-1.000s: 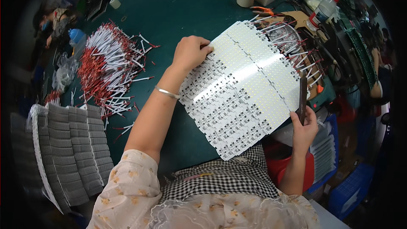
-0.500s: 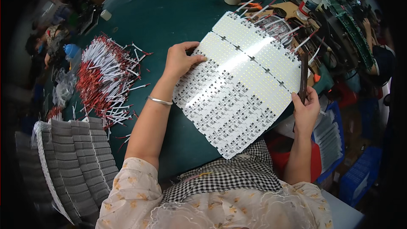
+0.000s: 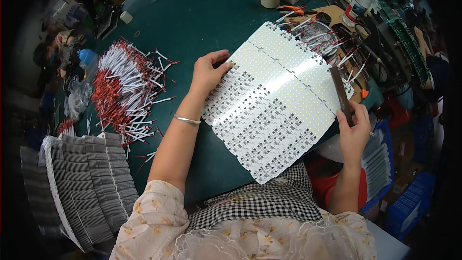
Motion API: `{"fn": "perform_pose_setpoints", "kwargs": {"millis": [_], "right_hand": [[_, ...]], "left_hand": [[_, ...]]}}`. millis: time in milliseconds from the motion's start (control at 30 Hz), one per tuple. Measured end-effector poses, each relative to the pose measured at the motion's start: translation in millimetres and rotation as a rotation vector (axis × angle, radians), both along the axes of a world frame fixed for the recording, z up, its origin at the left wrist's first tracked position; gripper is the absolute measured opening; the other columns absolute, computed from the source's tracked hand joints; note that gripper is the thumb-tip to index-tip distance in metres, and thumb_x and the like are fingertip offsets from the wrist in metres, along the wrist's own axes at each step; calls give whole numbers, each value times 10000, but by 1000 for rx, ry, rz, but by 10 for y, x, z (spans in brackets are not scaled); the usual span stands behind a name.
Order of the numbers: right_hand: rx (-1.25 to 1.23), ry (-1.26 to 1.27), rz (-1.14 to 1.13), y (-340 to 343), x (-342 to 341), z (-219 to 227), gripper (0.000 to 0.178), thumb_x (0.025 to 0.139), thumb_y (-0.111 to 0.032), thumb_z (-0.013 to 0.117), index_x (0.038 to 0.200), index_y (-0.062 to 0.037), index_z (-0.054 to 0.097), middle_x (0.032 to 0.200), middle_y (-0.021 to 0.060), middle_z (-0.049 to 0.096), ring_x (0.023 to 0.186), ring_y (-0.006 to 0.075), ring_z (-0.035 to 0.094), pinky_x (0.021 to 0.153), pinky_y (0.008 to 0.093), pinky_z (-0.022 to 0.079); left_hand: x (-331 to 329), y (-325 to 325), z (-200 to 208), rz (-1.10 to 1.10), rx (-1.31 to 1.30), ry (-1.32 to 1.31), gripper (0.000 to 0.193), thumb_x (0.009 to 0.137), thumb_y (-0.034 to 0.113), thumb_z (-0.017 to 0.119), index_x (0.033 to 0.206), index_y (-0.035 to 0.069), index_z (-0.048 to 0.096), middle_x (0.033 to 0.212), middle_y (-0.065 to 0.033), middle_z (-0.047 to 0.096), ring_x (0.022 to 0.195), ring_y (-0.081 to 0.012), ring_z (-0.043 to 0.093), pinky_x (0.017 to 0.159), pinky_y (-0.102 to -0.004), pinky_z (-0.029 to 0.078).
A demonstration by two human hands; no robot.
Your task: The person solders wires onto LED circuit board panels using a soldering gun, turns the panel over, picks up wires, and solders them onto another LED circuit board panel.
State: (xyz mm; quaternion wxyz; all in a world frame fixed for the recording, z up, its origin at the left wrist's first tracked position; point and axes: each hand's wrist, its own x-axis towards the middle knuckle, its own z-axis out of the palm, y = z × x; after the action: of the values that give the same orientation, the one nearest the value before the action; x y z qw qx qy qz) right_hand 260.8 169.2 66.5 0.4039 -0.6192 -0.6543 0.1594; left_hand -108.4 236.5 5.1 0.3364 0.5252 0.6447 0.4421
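LED panel (image 3: 272,108), left hand (image 3: 207,74) alongside

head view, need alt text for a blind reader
Left hand at the left edge of a white circuit panel; right hand holding a dark bar by the panel's right edge. Red and white wires lie piled on the green table at left.
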Motion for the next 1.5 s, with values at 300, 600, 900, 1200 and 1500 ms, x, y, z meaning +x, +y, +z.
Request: {"fn": "perform_pose_setpoints", "kwargs": {"millis": [300,600,900,1200,1500], "right_hand": [[-1,-285,332,496,-851,120,217,777,-133,708,920,12,632,897,155,571,840,351,584,725,432,466],[84,-446,382,547,-1117,-81,370,745,-147,743,1060,-1,618,1019,155,556,976,340,547,836,413,461],[154,-480,-354,703,1222,-409,517,921,-423,598,1145,42,623,1124,175,639,1028,259,616,894,323,461],[-51,-354,-448,1050,1752,-1014,759,786,-629,651,1151,35,608,1086,173,656,984,272,635,832,358,483],[-339,-205,-643,844,1583,-939,905,646,-726,692,1088,59,614,760,131,660,717,220,640,702,329,496]], "left_hand": [[-164,-439,266,82,-7,152,263,885,74,636,1137,9,664,1058,-99,701,955,-119,639,855,-260,491],[-533,-1854,415,219,123,627,234,771,44,709,1004,37,696,1023,-146,689,953,-306,649,835,-357,501],[-668,-2911,371,564,-69,775,178,707,34,736,868,37,659,831,-80,583,817,-284,555,717,-361,461],[-1003,-2603,37,375,-4,877,240,699,95,754,922,104,666,919,-50,557,914,-271,514,797,-388,390],[-471,-2377,357,-73,-6,740,255,695,107,766,919,136,646,963,-50,544,966,-268,509,835,-400,374]]}}
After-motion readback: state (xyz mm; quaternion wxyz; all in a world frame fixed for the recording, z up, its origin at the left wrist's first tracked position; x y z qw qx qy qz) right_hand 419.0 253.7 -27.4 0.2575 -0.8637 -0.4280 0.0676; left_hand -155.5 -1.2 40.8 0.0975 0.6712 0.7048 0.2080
